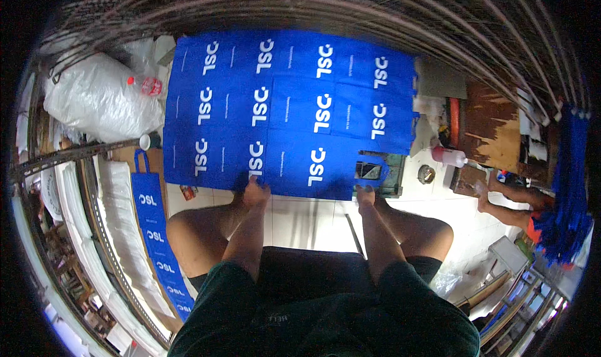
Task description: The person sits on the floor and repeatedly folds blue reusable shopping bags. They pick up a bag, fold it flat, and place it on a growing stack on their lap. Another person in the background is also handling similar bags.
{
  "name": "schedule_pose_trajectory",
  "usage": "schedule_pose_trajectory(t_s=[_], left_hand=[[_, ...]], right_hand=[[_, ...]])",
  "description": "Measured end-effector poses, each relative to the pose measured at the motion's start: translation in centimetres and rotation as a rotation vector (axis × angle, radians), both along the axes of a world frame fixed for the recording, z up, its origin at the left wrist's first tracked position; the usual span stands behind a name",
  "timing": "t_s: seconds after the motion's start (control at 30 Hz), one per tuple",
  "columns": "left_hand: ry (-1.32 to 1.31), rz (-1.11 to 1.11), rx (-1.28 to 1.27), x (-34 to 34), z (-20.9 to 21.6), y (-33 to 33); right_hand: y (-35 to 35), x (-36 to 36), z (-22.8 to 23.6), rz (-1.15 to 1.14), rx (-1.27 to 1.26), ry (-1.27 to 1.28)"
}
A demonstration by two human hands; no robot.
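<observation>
In front of me spreads an array of blue fabric pieces (241,116) with white print, lying edge to edge or overlapping. At the near edge, my left hand (255,193) is closed, its fingers pinching the edge of a blue fabric piece (289,169). My right hand (365,196) is closed at the near right corner of that same piece, fingers partly hidden. Just beyond my right hand, a dark rectangular gap shows in the blue fabric. Beside it, part of a greenish frame (393,185) shows from under the fabric.
At left stand a bulging clear plastic sack (97,100), a red-capped bottle (149,85), a cup (148,142) and a strip of blue printed fabric with a loop handle (156,232). At right are a pinkish bottle (449,156), another person's bare limbs (516,210) and hanging blue strips (566,188).
</observation>
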State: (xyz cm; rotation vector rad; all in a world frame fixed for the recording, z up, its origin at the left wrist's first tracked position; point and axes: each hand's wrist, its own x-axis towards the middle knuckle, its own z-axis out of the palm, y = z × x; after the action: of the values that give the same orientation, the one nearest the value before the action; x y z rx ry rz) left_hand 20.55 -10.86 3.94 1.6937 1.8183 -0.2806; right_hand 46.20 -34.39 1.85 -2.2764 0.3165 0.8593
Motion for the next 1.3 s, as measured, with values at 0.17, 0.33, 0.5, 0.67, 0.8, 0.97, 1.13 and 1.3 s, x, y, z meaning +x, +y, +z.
schedule_pose_trajectory(t_s=[0.17,0.33,0.5,0.67,0.8,0.97,1.13,1.3], left_hand=[[-0.226,0.084,-0.052,-2.2,-3.9,3.5],[-0.718,0.316,-0.279,3.2,12.3,6.4],[-0.998,-0.01,-0.294,1.8,26.4,1.3],[-1.071,-0.095,-0.301,-2.0,24.1,-7.7],[-0.464,-0.642,0.135,-2.6,21.0,-10.6],[-0.638,-0.596,0.045,-2.0,17.9,-9.4],[-0.646,-0.625,0.059,-0.6,18.3,-9.9],[-0.614,-0.681,0.097,-2.7,15.4,-9.1]], right_hand=[[-1.7,4.2,5.6,0.373,-0.005,-0.275],[-2.2,6.1,15.4,0.568,0.238,-0.052],[-6.7,3.1,17.4,0.676,0.482,-0.037],[-7.7,1.8,15.9,0.829,0.31,-0.056],[-6.4,2.2,17.8,0.743,0.386,-0.193],[-8.7,3.7,18.6,0.442,0.585,-0.285],[-10.9,7.5,24.3,0.416,0.697,-0.526],[-15.8,13.8,41.1,0.357,0.828,-0.755]])
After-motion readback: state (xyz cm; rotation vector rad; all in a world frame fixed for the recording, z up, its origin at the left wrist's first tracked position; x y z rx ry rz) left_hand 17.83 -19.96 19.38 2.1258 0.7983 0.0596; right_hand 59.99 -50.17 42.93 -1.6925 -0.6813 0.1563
